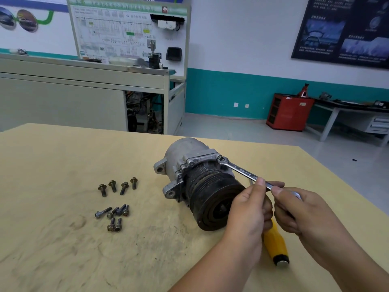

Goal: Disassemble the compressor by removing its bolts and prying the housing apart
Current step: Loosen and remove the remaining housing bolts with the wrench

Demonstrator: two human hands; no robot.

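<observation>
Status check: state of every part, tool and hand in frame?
compressor: on its side on the table, housing not apart
wrench: ring end on a housing bolt
loose bolts: removed, lying left of the compressor
screwdriver: lying on the table, unheld
left hand: pinching the wrench shank
right hand: gripping the wrench end

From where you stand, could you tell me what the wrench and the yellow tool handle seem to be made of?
The wrench looks like polished chrome steel: bright, stamped CHROME. The yellow handle is probably smooth plastic, judging by its even colour, with a metallic end cap.
</observation>
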